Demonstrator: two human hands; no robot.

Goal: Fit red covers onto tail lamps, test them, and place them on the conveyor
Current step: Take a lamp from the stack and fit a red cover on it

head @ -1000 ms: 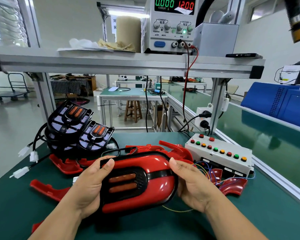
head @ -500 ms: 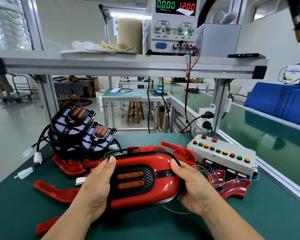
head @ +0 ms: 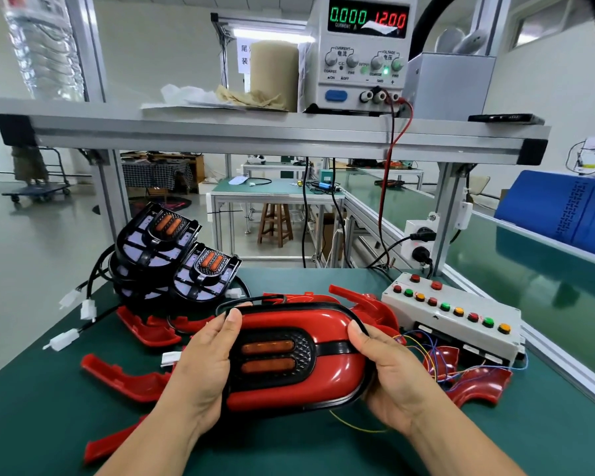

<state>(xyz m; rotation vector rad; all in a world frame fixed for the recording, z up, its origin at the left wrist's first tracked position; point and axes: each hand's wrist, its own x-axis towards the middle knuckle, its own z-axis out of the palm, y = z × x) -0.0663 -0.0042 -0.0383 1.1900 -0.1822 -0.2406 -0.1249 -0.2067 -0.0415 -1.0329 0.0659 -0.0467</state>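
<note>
So at this point the tail lamp (head: 289, 355) was up off the green bench top (head: 31, 407), held near its front edge with the red cover (head: 327, 324) already sitting over the black housing. Left hand (head: 203, 365) was clamped round the left end, thumb over the top rim, and right hand (head: 389, 376) gripped the right end the same way. My guess is that two-ended squeeze was there to press the cover's edge home all round, lamp face up so the seam could be checked.

Bare lamp units (head: 172, 255) were stacked toward the back left corner, loose red covers (head: 124, 376) spread along the left side, all in easy reach. The button box (head: 454, 314) sat at the right edge beside the conveyor (head: 547, 280), handy for the test. The power supply (head: 361, 53) on the shelf read zero current, so I'd say testing hadn't started.
</note>
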